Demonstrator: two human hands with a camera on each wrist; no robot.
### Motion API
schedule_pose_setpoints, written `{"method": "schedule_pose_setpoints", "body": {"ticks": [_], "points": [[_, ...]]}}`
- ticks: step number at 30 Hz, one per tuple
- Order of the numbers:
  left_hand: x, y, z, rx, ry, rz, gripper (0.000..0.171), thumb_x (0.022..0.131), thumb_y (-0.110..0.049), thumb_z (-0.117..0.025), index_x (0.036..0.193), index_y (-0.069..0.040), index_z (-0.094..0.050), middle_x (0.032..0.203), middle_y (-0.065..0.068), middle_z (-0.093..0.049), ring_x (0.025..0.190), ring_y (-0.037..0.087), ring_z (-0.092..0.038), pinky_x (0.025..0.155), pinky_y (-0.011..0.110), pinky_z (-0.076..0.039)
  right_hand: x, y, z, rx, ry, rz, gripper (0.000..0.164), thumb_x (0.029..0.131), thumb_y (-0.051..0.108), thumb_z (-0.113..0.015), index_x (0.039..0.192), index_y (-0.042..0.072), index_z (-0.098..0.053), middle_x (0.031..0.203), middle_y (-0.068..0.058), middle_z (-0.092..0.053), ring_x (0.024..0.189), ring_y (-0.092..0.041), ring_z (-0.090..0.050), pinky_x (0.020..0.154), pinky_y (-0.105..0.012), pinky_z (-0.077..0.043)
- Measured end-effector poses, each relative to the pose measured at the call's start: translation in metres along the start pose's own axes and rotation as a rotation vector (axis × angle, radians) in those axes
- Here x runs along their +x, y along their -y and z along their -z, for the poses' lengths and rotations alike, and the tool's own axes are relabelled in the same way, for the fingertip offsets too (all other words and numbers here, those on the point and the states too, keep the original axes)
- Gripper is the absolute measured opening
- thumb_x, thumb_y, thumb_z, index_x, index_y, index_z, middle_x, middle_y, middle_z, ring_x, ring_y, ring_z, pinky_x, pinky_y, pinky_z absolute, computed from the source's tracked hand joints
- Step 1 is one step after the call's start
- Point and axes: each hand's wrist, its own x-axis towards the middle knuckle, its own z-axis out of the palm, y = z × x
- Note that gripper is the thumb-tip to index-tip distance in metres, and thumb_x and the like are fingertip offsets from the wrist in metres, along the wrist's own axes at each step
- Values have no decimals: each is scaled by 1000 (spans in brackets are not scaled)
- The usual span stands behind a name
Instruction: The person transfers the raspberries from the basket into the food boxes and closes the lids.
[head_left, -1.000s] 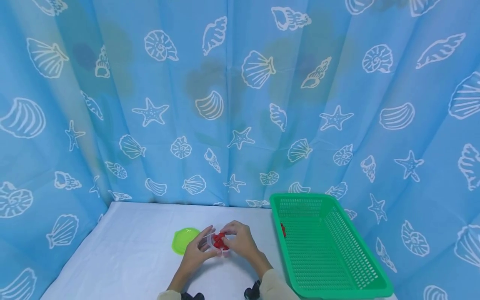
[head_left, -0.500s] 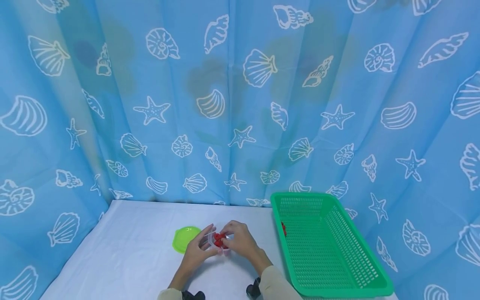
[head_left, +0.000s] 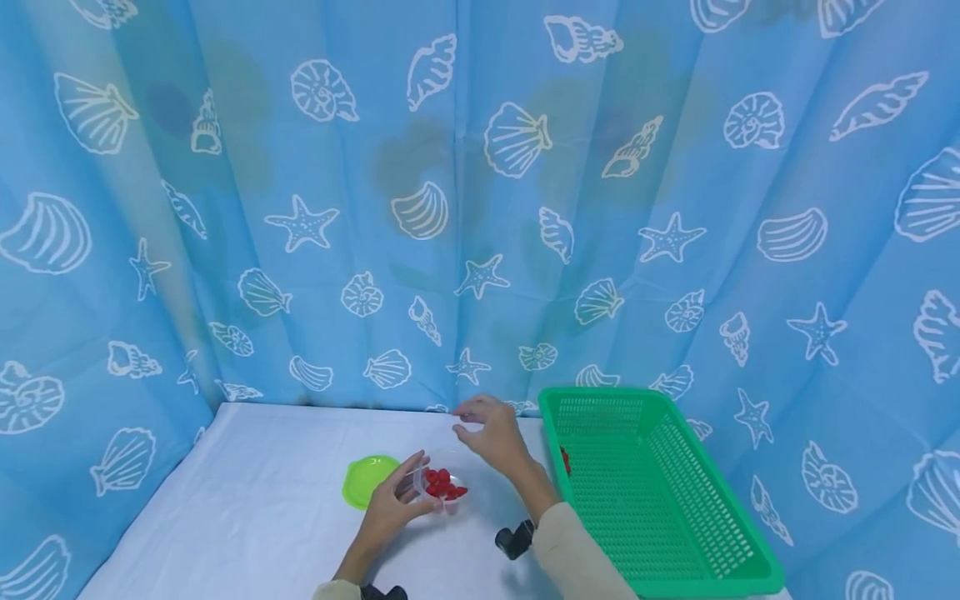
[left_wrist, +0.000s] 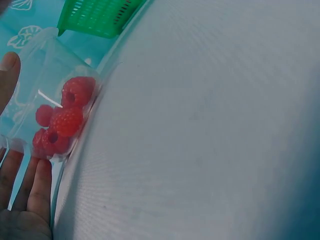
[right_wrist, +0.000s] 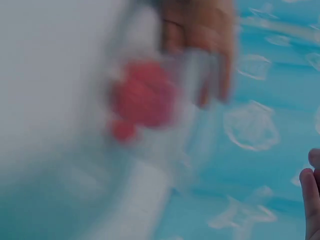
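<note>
The left hand (head_left: 388,507) is clamped on a clear cup (left_wrist: 50,95), thumb on the near side and fingers round the far side, and that grip is the part worth getting right: the wall looks thin, so a light, even hold should steady it without squeezing the plastic out of round. The cup's base appears to rest on the white table (head_left: 285,508), and letting the table bear the weight would spare the fingers. Inside, red raspberries (left_wrist: 67,117) lie low in a loose heap. The right hand (head_left: 493,433) is up on the far right side of the cup, thumb and fingers apart, with nothing to be seen between them; its own wrist view is too blurred to add much. Any reach into the cup is best made from above with the fingertips, clear of the rim, so that the cup does not tip. The yellow-green lid (head_left: 369,481) lies just left of the cup, near the left fingers, and the green basket (head_left: 637,508) stands to the right, with something small and red at its left wall.
</note>
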Motion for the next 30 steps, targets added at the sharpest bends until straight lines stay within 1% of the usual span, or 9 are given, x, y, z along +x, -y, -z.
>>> {"method": "schedule_pose_setpoints", "body": {"ticks": [2,5,9,12,15,18,21,25,30], "points": [[0,0,0,4,-9,6,85,74,-27,-86,147,-20,-44,143,6,-52,133,32,-46,104,44,-42,12,2,19,10,-37,20,19,85,10,-76,104,13,-75,106,-1,-66,97,-17,-69,79,-31,-58],[0,-1,1,16,-18,16,85,73,-27,-87,147,-21,-45,142,5,-53,132,31,-47,104,43,-42,28,-6,47,75,-99,97,18,82,2,-77,99,4,-74,100,-7,-67,91,-25,-71,77,-35,-59],[0,-1,2,22,-10,16,85,72,-29,-87,146,-21,-46,141,5,-54,132,31,-47,104,41,-43,36,-35,81,196,-152,169,16,78,-9,-75,93,-3,-74,94,-15,-69,83,-35,-70,74,-37,-60],[0,-1,2,10,1,12,86,71,-30,-88,146,-20,-47,141,5,-54,132,30,-47,104,40,-42,32,-61,102,216,-149,95,14,80,-8,-74,92,-2,-74,95,-16,-69,82,-36,-70,73,-36,-60],[0,-1,0,4,6,1,86,72,-29,-88,146,-19,-46,141,6,-53,132,31,-47,103,41,-43,23,-87,117,138,-124,-22,11,84,-1,-73,95,1,-75,96,-13,-70,87,-30,-69,76,-35,-60],[1,1,0,6,6,-1,86,73,-30,-87,147,-19,-45,142,7,-53,132,32,-47,103,43,-44,13,-110,124,72,-54,-127,14,89,6,-71,101,1,-74,99,-12,-71,93,-29,-67,80,-40,-58],[2,3,0,11,12,-5,86,73,-30,-86,147,-19,-44,143,7,-52,132,33,-46,103,44,-44,-1,-130,126,59,36,-222,20,91,9,-69,108,0,-72,104,-13,-71,98,-30,-66,82,-44,-56],[2,2,1,17,17,0,86,72,-32,-87,147,-21,-45,143,5,-52,133,32,-45,104,43,-42,-17,-148,123,47,139,-280,23,91,7,-68,112,-2,-71,107,-15,-70,100,-32,-66,83,-44,-56],[1,0,2,22,15,7,87,72,-30,-87,147,-20,-44,143,6,-51,134,33,-44,105,43,-41,-31,-162,114,31,197,-300,20,90,3,-67,109,0,-72,106,-14,-71,99,-32,-66,81,-41,-57]]}}
